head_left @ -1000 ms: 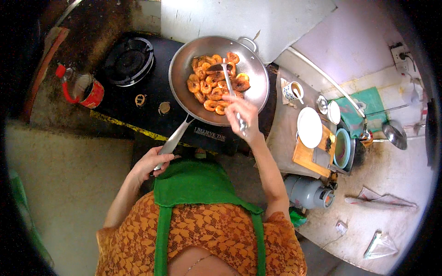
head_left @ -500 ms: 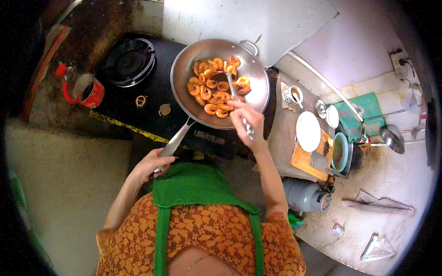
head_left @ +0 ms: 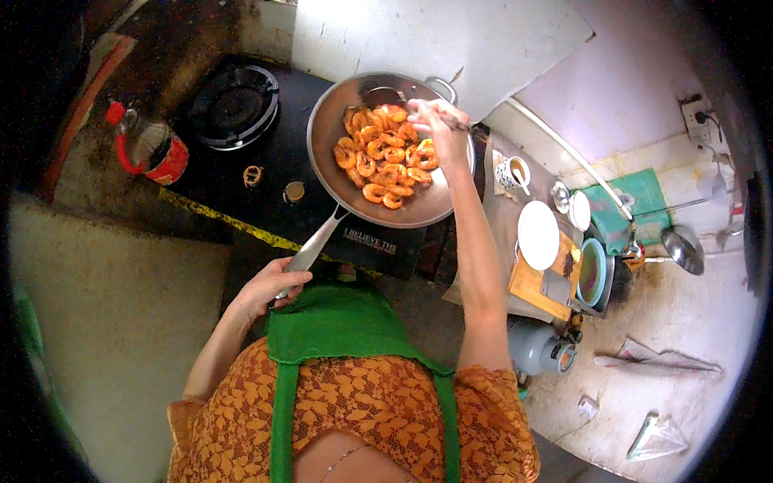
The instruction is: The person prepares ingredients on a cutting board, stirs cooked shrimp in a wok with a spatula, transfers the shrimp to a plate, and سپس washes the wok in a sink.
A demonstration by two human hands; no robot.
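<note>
Shrimp lie heaped in the middle of the wok, which sits on the right part of the stove. The right hand has its fingers wrapped round a spatula; the left hand grasps the wok's long handle, out past the stove's front edge. Within the last second the spatula's head has gone from among the shrimp to the wok's far wall, so the heap now appears to lie free of it. Beyond, the wok's loop handle comes close to the white panel at the stove's back edge, leaving little room there. Leftward is more space, toward the bare burner. Past the stove's right edge, a cup and plate crowd the table.
</note>
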